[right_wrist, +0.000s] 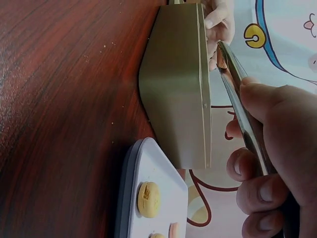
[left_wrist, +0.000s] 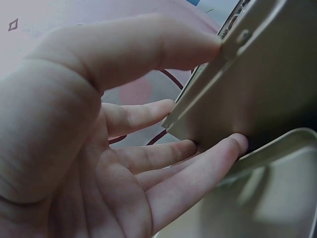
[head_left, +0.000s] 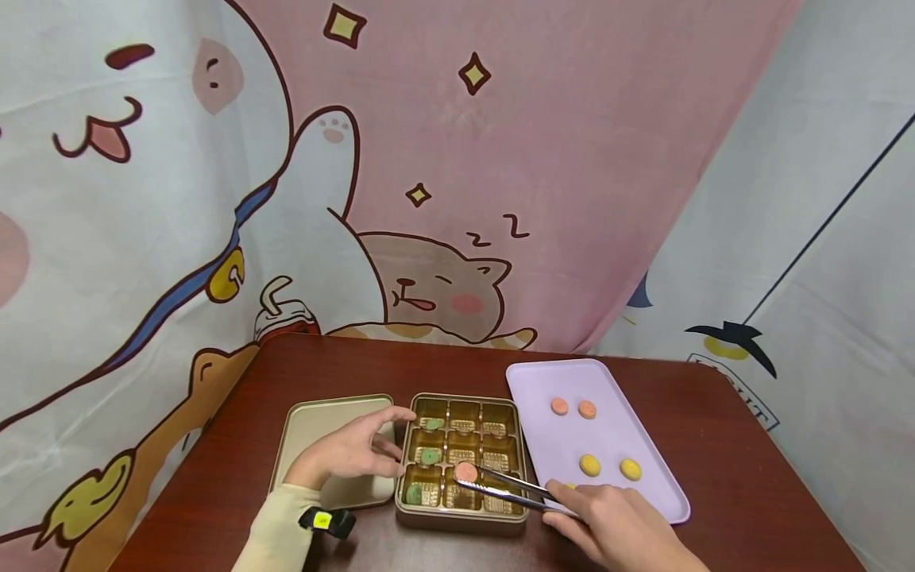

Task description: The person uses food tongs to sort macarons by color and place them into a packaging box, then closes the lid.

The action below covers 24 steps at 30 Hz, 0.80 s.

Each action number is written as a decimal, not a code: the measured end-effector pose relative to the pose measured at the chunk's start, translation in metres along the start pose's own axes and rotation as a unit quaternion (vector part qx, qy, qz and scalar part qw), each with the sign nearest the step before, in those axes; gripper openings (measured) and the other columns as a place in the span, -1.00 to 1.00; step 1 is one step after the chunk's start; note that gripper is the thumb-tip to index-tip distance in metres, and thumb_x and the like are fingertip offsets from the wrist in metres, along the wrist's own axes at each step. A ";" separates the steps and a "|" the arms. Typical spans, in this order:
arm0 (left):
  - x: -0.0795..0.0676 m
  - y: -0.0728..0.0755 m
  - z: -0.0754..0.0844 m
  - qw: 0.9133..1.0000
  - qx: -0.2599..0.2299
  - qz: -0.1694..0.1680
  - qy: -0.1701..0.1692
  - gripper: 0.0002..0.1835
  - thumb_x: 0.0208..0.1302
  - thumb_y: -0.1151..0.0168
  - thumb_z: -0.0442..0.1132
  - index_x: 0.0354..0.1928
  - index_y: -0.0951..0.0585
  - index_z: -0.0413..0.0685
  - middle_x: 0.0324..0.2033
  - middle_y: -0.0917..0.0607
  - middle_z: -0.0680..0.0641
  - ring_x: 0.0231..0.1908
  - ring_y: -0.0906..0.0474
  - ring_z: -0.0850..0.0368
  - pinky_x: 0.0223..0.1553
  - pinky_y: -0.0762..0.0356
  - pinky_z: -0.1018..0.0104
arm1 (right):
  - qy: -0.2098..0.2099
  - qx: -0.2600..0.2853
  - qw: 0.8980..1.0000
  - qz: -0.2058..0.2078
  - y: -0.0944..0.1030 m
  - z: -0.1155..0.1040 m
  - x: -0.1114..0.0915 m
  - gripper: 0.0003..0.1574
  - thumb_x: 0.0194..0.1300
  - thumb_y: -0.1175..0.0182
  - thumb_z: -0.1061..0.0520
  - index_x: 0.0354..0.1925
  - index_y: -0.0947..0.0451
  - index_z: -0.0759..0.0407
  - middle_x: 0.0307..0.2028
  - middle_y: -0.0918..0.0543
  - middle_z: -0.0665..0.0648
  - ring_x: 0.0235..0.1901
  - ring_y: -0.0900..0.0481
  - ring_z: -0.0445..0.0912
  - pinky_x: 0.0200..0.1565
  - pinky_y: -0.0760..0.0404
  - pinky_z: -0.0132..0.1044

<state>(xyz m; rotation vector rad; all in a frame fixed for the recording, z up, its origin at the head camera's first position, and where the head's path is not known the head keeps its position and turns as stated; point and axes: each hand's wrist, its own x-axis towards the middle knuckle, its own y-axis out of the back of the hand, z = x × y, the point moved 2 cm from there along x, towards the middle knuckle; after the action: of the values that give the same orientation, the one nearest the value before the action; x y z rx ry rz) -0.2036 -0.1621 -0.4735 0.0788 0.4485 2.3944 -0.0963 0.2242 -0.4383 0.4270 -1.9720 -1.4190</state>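
Observation:
A gold tin (head_left: 465, 523) with a divided insert sits in front of me, green macarons (head_left: 429, 456) in its left column of compartments. My left hand (head_left: 350, 451) rests its thumb and fingertips against the tin's left side, fingers fairly straight. In my right hand (head_left: 618, 520) I grip metal tongs (head_left: 503, 496), which reach in from the right. Their tips pinch a pink macaron (head_left: 466, 472) above the front middle compartment. The right wrist view shows the tongs (right_wrist: 250, 129) slanting above the tin's rim.
Left of the tin lies its lid (head_left: 322, 413), partly behind my left hand. A lilac tray (head_left: 550, 449) to the right bears pink macarons (head_left: 587, 410) and yellow macarons (head_left: 589, 465), one partly hidden by my right hand. A patterned cloth (head_left: 572, 159) hangs behind the table (head_left: 457, 361).

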 end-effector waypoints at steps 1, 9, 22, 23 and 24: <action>0.000 0.000 0.000 1.000 0.000 0.000 0.000 -0.16 0.20 -0.51 -0.36 0.49 -0.31 -0.24 0.51 -0.24 -0.39 0.03 -0.73 -0.14 -0.10 -0.73 0.28 | 0.001 -0.001 1.000 0.000 0.000 0.000 0.000 -0.79 0.46 -0.34 -0.14 -0.05 -0.65 -0.13 -0.47 -0.43 -0.44 -0.53 -0.29 -0.52 -0.50 -0.24 -0.63; -0.001 0.000 0.001 1.000 0.001 -0.001 0.004 -0.16 0.21 -0.50 -0.36 0.49 -0.31 -0.23 0.52 -0.24 -0.37 0.04 -0.72 -0.14 -0.10 -0.73 0.27 | -0.003 -0.004 1.000 -0.017 0.001 -0.001 -0.001 -0.74 0.47 -0.32 -0.17 -0.03 -0.69 -0.09 -0.45 -0.56 -0.39 -0.50 -0.39 -0.52 -0.52 -0.30 -0.58; -0.001 0.000 0.002 1.000 -0.003 0.001 -0.002 -0.16 0.20 -0.51 -0.36 0.49 -0.31 -0.24 0.51 -0.24 -0.39 0.03 -0.73 -0.13 -0.09 -0.73 0.26 | -0.035 0.010 0.998 -0.053 0.003 0.000 0.001 -0.51 0.50 -0.25 -0.24 0.09 -0.73 0.07 -0.29 -0.80 -0.12 -0.37 -0.60 -0.43 -0.45 -0.60 -0.36; -0.001 0.000 0.002 1.000 -0.005 0.000 -0.004 -0.16 0.20 -0.50 -0.37 0.48 -0.30 -0.25 0.51 -0.23 -0.41 0.03 -0.73 -0.14 -0.09 -0.73 0.26 | -0.038 0.008 0.998 -0.054 0.003 0.000 0.001 -0.52 0.50 -0.25 -0.24 0.09 -0.73 0.05 -0.30 -0.79 -0.14 -0.38 -0.58 -0.44 -0.46 -0.59 -0.36; -0.001 0.000 0.002 1.000 -0.005 0.000 -0.003 -0.16 0.20 -0.50 -0.37 0.49 -0.30 -0.25 0.51 -0.24 -0.40 0.03 -0.73 -0.14 -0.09 -0.73 0.26 | -0.041 0.007 0.998 -0.053 0.004 0.000 0.001 -0.53 0.50 -0.25 -0.24 0.09 -0.72 0.04 -0.32 -0.77 -0.17 -0.40 -0.56 -0.44 -0.47 -0.58 -0.36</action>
<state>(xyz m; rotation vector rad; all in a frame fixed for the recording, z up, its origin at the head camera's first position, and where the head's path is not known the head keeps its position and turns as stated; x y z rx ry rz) -0.2024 -0.1625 -0.4719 0.0811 0.4347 2.3955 -0.0965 0.2243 -0.4345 0.4924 -2.0513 -1.5109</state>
